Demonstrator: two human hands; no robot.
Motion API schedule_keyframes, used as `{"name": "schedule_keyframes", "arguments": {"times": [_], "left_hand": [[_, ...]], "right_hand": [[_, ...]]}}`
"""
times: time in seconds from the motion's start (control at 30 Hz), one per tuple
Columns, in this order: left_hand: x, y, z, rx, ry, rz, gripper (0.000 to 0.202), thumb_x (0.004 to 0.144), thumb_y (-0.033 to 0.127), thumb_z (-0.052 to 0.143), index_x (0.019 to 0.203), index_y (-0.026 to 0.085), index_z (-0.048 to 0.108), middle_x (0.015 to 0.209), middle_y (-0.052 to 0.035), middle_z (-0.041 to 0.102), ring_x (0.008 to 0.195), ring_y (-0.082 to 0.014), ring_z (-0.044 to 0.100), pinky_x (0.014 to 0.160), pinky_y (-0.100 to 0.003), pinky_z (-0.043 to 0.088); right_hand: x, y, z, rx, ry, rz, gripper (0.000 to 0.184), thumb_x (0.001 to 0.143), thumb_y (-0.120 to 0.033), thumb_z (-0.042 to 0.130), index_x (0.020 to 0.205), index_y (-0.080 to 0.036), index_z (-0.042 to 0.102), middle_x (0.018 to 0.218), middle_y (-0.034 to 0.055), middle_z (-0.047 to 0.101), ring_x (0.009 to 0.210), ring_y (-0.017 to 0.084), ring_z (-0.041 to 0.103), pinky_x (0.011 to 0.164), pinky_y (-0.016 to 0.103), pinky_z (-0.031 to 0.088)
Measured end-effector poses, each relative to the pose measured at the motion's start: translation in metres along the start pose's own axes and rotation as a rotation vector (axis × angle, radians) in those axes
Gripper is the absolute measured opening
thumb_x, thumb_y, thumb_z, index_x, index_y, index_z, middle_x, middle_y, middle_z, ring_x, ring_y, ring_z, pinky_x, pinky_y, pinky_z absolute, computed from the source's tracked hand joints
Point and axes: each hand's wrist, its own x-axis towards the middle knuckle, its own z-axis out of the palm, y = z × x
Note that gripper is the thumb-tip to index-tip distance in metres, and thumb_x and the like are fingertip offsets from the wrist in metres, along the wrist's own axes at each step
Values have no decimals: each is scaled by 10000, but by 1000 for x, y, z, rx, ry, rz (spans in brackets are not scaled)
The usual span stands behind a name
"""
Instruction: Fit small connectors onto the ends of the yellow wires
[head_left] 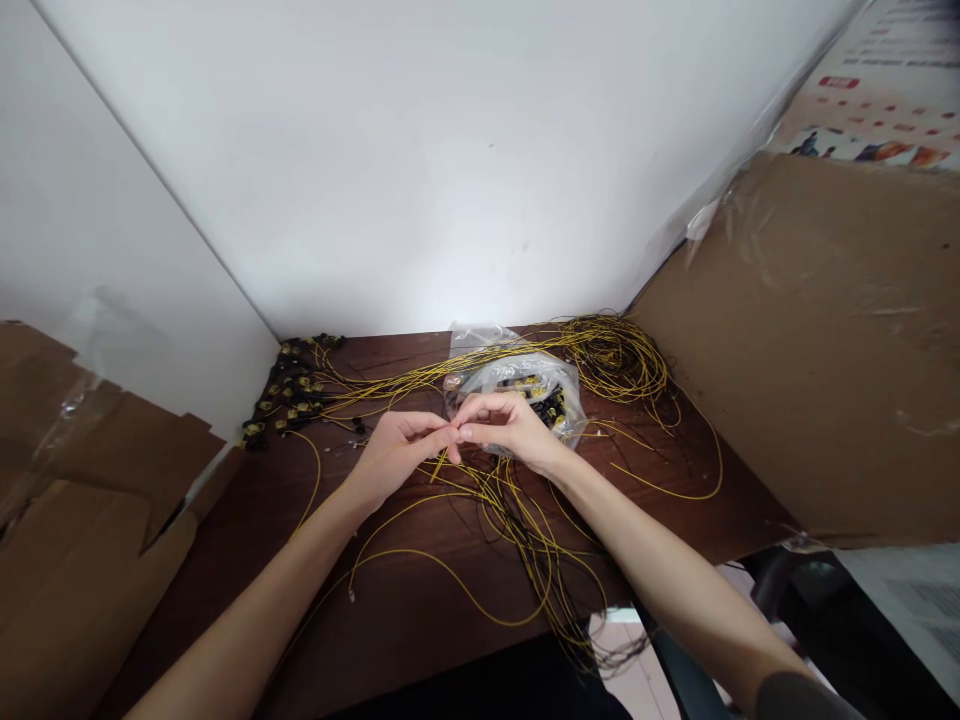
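My left hand (pixel 401 450) and my right hand (pixel 511 428) meet over the middle of the table, thumbs and forefingers pinched tip to tip. Short lengths of yellow wire (pixel 439 464) stick out below my left fingertips. What lies between my right fingertips is too small to make out. Just behind my right hand sits a clear plastic bag (pixel 571 395) with black and yellow parts (pixel 553 408) inside. Beneath my hands, a loose bundle of yellow and black wires (pixel 525 530) runs toward the front edge and hangs over it.
Long yellow wires (pixel 420 378) cross the back of the table to a coil (pixel 622 360) at right. Black and yellow pieces (pixel 296 390) are heaped at back left. Cardboard (pixel 840 350) walls the right side, more cardboard (pixel 82 540) the left. A white panel (pixel 420 170) closes the back.
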Motion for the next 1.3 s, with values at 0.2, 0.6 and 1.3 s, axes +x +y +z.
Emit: {"name": "schedule_keyframes", "arguments": {"times": [0.2,0.6,1.3], "left_hand": [[-1,0,-1,9,-42,-10,301,775,390,574,630,159,701,572,-32,632,516,-114,450,516,-232,332],[0,1,6,-56,-62,-18,193,763,313,602,701,164,707,684,-51,702,666,-165,618,678,-274,470],[2,-8,3,-73,273,195,85,737,241,657,786,171,663,819,-27,599,752,-129,567,651,-231,441]], "right_hand": [[-1,-2,0,18,-44,1,147,708,-297,691,768,-174,638,676,-3,621,615,90,522,577,231,415],[0,1,0,101,71,-18,116,727,-271,648,748,-173,590,789,13,642,552,61,494,539,216,407],[2,2,3,-46,121,-2,109,706,-236,671,780,-158,655,649,-16,610,501,57,464,482,205,364]]}}
